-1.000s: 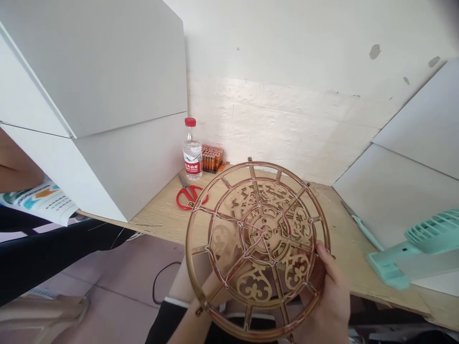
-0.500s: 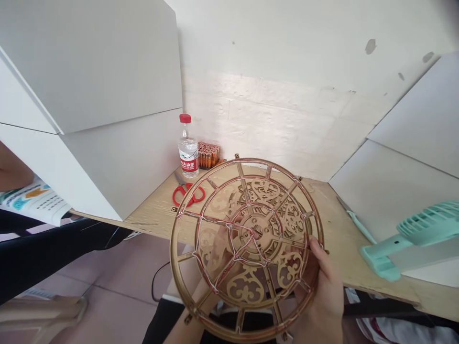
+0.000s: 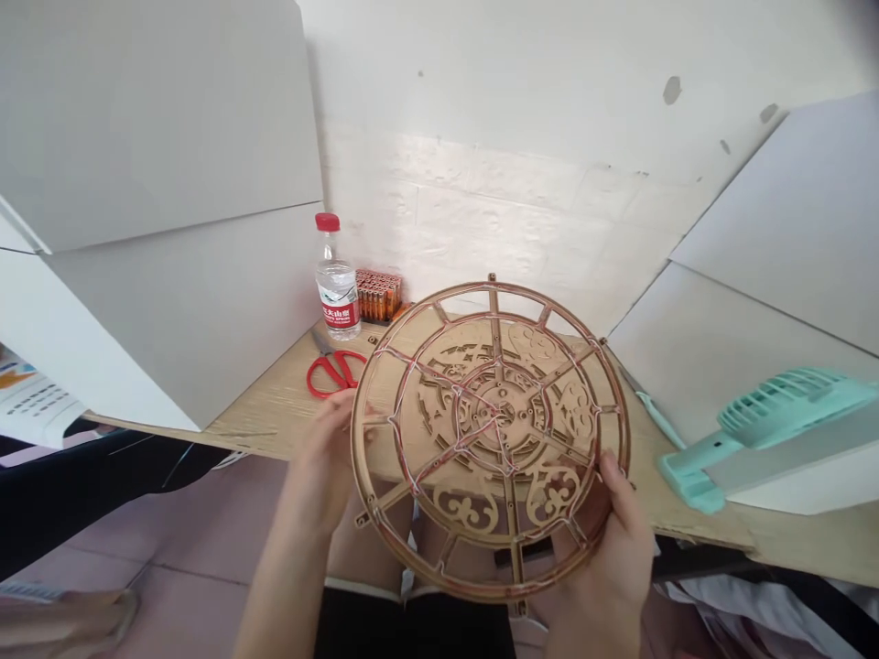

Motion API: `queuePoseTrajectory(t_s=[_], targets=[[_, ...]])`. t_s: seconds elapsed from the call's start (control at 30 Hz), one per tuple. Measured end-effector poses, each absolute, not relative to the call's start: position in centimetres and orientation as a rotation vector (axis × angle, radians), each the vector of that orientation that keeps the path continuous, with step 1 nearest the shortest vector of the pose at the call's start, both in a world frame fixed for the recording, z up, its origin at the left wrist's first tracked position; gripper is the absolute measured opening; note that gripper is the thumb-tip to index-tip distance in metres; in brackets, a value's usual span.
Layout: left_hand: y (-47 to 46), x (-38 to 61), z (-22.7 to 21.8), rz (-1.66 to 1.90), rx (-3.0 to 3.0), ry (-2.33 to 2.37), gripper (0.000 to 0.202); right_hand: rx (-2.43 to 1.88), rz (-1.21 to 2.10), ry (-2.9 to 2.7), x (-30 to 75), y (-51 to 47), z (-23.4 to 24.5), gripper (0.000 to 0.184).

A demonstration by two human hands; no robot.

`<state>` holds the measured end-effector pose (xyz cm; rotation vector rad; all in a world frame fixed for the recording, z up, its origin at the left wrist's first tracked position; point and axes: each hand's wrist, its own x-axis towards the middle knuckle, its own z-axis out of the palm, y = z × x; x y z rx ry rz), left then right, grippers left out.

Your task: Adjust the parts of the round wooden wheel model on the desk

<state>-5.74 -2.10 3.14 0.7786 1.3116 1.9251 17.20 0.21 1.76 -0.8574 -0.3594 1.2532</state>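
Observation:
Both my hands hold a round laser-cut wooden frame (image 3: 491, 412), with spokes, scrollwork panels and thin red thread strung along its spokes and rings. It is tilted up towards me above the table's front edge. My left hand (image 3: 320, 462) grips its left rim, with the fingers behind the frame. My right hand (image 3: 608, 549) holds the lower right rim, with the fingers curled over the edge and the thumb pressing on the front. Parts of both hands show through the frame's openings.
Red-handled scissors (image 3: 333, 373), a water bottle (image 3: 337, 288) and a pack of batteries (image 3: 377, 297) lie on the wooden table (image 3: 275, 423) behind the frame. A mint-green fan (image 3: 775, 430) is at right, white boards (image 3: 165, 183) at left.
My left hand has come up onto the frame's left rim. The frame sits slightly higher and has turned a little. The table items have shifted left in view.

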Motion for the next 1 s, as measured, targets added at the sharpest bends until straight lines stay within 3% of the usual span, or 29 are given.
queuePoseTrajectory(t_s=[0.1, 0.27, 0.33, 0.47, 0.53, 0.7, 1.0], targets=[[-2.6, -7.0, 3.3, 2.030, 0.509, 1.059, 0.010, -0.796, 1.232, -0.288, 17.3, 0.5, 1.6, 0.045], [-5.5, -4.3, 4.8, 2.204, 0.880, 1.242, 0.007, -0.781, 1.128, -0.275, 16.7, 0.6, 2.4, 0.044], [-6.8, -2.1, 5.4, 2.100, 1.135, 1.411, 0.013, -0.768, 1.089, -0.256, 16.3, 0.5, 2.9, 0.047], [-7.9, 1.4, 6.2, 1.475, 2.201, 1.673, 0.036, -0.757, 1.050, -0.286, 15.9, 0.2, 3.2, 0.048], [-7.7, 2.2, 6.3, 1.297, 2.476, 1.709, 0.036, -0.744, 1.047, -0.306, 15.9, 0.1, 3.2, 0.047], [-7.2, 2.7, 5.8, 1.098, 2.655, 1.796, 0.038, -0.722, 0.981, -0.309, 16.3, 0.1, 2.8, 0.045], [-6.9, 4.2, 4.5, 1.070, 2.706, 1.819, 0.034, -0.736, 1.028, -0.436, 15.7, 0.1, 2.1, 0.052]])
